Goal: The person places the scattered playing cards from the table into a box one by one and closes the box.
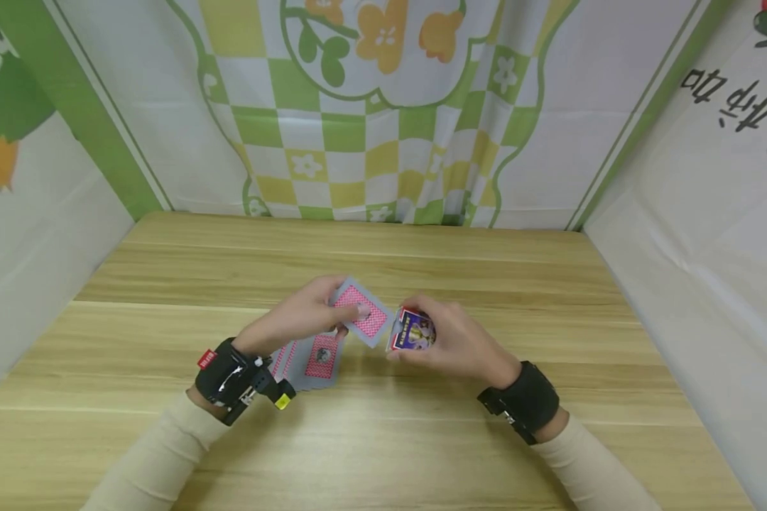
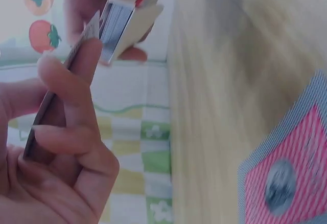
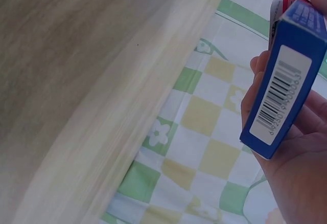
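My left hand pinches playing cards, their red-patterned backs up and the thumb across them. In the left wrist view those held cards show edge-on, fingers curled behind them. My right hand grips a small card box between thumb and fingers. Its end with a raised flap faces the held cards, whose corner is close to it. The right wrist view shows the blue barcode end of the box. Below my left hand, more playing cards lie spread on the table, backs up.
The wooden table runs back to a green-and-yellow checked curtain. White cloth walls stand on both sides. A strapped wrist camera is on the left wrist, close over the spread cards.
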A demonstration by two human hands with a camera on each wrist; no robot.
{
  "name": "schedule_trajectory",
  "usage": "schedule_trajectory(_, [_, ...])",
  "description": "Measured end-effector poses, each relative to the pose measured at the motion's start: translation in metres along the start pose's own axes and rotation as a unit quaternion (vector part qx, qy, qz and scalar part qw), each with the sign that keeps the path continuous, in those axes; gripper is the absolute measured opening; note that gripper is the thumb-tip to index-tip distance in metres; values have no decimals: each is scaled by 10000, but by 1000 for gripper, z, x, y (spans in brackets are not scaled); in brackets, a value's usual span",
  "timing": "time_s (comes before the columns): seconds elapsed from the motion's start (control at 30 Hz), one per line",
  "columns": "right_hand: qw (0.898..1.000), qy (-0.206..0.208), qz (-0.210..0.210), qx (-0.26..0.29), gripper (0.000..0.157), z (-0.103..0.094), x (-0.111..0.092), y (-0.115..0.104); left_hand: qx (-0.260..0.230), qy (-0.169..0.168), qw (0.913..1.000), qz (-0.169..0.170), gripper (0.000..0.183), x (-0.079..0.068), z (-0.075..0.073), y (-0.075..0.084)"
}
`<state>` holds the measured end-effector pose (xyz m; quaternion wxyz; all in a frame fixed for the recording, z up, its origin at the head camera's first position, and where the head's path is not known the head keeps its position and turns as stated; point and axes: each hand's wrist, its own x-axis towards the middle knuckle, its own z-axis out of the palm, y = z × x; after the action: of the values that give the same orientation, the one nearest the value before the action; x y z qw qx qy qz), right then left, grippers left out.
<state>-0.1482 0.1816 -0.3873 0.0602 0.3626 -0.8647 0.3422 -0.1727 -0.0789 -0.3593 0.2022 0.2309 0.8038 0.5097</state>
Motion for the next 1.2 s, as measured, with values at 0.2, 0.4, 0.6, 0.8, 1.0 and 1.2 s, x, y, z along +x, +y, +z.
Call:
schedule_trajectory(0.2, [9999, 83, -83, 46, 59, 0, 1, 1, -285, 166, 9993, -196, 15, 1, 8, 1])
schedule_trajectory(0.4, [9999, 68, -81, 20, 59, 0, 1, 1, -265, 256, 9991, -203, 16, -1, 9, 4])
schedule_trajectory(0.6, [10000, 40, -57, 18, 57, 0, 1, 1, -212, 318, 9990, -220, 15, -1, 11, 4])
schedule_trajectory(0.8, [10000, 50, -55, 28, 58, 2, 0, 0, 75, 742, 9971, -144, 11, 0, 20, 8])
schedule_trajectory(1.0, [9999, 82, -103, -30, 59, 3, 0, -2, 495, 1076, 9929, 64, 12, 0, 35, 11])
schedule_trajectory(1.2, [9997, 150, -184, -64, 61, 4, 0, -3, 634, 1127, 9916, 64, 16, 0, 51, 10])
